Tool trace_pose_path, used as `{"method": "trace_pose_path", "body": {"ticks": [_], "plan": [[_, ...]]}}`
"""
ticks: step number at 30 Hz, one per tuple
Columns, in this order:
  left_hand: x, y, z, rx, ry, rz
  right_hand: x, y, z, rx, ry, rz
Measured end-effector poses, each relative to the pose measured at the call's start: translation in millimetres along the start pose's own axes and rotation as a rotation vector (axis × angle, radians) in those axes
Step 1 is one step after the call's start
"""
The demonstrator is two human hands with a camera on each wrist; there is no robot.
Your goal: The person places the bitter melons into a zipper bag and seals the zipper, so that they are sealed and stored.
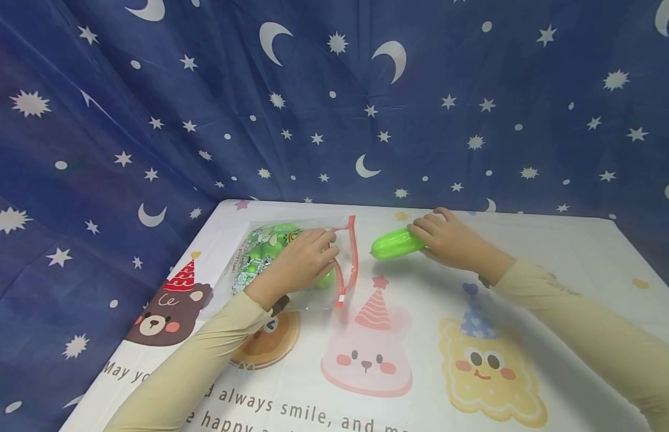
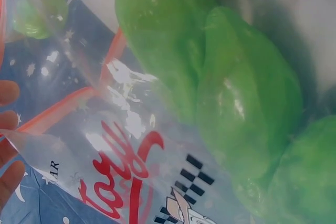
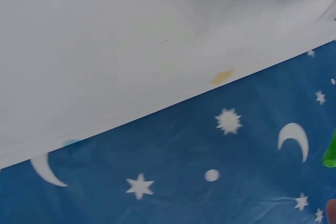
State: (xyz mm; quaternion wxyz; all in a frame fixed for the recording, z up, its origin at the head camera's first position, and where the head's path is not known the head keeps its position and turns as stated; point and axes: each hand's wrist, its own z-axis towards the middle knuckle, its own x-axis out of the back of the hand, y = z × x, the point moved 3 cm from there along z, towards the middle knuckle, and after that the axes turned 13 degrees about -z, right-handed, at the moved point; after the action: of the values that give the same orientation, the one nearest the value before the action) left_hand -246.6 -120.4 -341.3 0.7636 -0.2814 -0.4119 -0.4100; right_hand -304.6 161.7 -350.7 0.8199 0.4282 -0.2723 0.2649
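Observation:
My left hand (image 1: 302,261) pinches a clear plastic bag (image 1: 342,235) near its opening, which has a red zip strip (image 1: 354,255). Several glossy green vegetable-like shapes (image 2: 157,30) lie inside, seen through the printed film in the left wrist view. The fingertips (image 2: 11,177) there hold the edge of the film. To the right of the bag, my right hand (image 1: 447,240) grips one end of a long, shiny green cucumber-shaped object (image 1: 395,245), its rounded free end towards the opening. Only a sliver of green (image 3: 331,156) shows in the right wrist view.
A white tablecloth (image 1: 431,372) with cartoon prints, among them a bear, a rabbit and a biscuit, covers the table. Behind and to the left hangs a dark blue curtain (image 1: 334,162) with white stars and moons, meeting the table's back edge.

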Motion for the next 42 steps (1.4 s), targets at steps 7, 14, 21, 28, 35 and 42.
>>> {"method": "trace_pose_path", "body": {"ticks": [7,14,21,28,35,42], "plan": [[-0.9,-0.7,0.1,0.003,0.005,0.003,3.4,-10.6,11.8,0.007,-0.008,0.005],[-0.6,-0.6,-1.1,0.006,-0.020,0.018,1.4,-25.7,23.7,0.031,0.011,0.003],[-0.5,-0.9,-1.1,0.003,-0.023,0.014,-4.7,-41.0,34.5,0.039,-0.010,-0.002],[1.7,-0.3,0.9,-0.007,0.011,0.002,-7.3,-52.8,43.9,0.052,-0.066,-0.006],[2.2,0.1,1.2,-0.007,0.007,0.008,-13.3,-55.0,49.6,0.041,-0.089,-0.008],[3.2,0.4,0.7,-0.008,0.007,0.017,-15.9,-60.2,57.7,0.040,-0.115,-0.003]]}}
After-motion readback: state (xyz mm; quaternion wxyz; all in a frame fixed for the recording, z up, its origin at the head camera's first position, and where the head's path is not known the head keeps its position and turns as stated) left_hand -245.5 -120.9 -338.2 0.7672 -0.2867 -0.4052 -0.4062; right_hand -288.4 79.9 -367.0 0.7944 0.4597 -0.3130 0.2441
